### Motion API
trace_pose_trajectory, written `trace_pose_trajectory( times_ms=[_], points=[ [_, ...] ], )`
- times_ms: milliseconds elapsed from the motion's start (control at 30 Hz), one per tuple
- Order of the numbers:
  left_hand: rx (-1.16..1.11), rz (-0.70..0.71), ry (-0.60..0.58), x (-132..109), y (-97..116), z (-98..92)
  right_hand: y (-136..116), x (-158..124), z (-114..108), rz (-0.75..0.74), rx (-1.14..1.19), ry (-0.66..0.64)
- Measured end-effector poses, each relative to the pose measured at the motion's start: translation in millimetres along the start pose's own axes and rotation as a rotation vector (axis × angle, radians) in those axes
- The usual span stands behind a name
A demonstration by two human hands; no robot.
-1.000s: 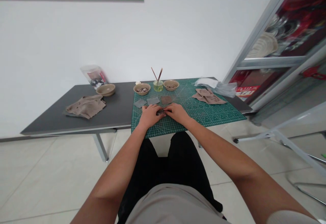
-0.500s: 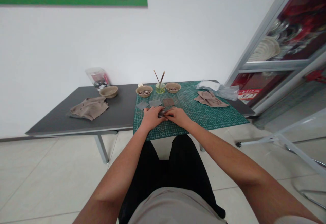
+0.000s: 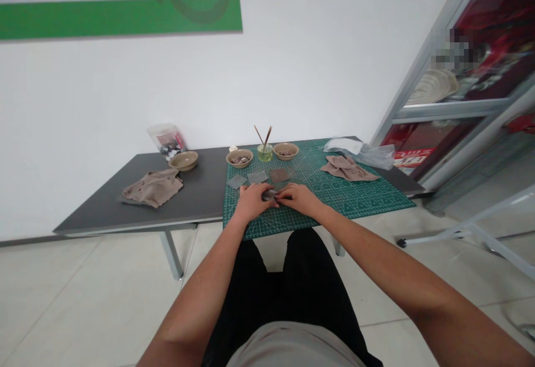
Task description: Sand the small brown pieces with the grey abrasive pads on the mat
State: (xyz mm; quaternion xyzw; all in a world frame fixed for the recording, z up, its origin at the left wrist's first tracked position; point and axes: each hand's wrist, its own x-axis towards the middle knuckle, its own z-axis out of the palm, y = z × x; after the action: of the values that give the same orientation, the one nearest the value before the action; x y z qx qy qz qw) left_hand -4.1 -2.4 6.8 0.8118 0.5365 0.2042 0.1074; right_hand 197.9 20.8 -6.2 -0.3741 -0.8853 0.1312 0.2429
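A small greyish piece (image 3: pixel 268 195), too small to identify, lies on the green cutting mat (image 3: pixel 330 202) near its front edge. My left hand (image 3: pixel 252 201) curves around it from the left, with the fingers closed against its edge. From the right, my right hand (image 3: pixel 299 197) pinches at its other side, thumb and fingertips together. Both hands partly hide the piece. Just beyond them lie two grey squares (image 3: pixel 257 177) (image 3: pixel 237 181) and a brown square (image 3: pixel 280 175), all flat on the mat.
Bowls of small pieces (image 3: pixel 239 158) (image 3: pixel 286 151) flank a glass jar (image 3: pixel 265 153) with two thin sticks. Brown cloths (image 3: pixel 152 187) (image 3: pixel 349 167) lie at both sides. Left stand another bowl (image 3: pixel 184 161) and a clear tub (image 3: pixel 166 141); a plastic bag (image 3: pixel 378 156) lies back right.
The camera view has tilted slightly up, so the table sits lower in the picture. My hands stay at the greyish piece, which shows a little more between the fingers.
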Motion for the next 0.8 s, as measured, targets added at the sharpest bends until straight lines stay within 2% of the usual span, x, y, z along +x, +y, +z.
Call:
trace_pose_trajectory(
  times_ms=[100, 300, 500, 667, 800],
  points=[
    [-0.003, 0.003, 0.015, 0.1, -0.6, -0.4, 1.2, 3.9, -3.3, 0.039, -0.022, 0.005],
    [0.008, 0.008, 0.011, 0.6, 0.2, -2.2, -15.4, 10.7, 4.6, 0.04, -0.034, 0.002],
    [-0.014, 0.007, 0.007, 0.3, 1.1, -2.9, -5.5, 3.6, -5.3, 0.047, -0.015, -0.026],
    [-0.05, 0.029, 0.013, -1.6, 1.2, -4.7, -10.0, 20.7, 2.3, 0.067, -0.063, -0.028],
    [-0.09, 0.003, 0.015, -2.0, 0.3, -5.8, -11.8, 13.4, 3.1, 0.02, -0.02, -0.027]
  ],
)
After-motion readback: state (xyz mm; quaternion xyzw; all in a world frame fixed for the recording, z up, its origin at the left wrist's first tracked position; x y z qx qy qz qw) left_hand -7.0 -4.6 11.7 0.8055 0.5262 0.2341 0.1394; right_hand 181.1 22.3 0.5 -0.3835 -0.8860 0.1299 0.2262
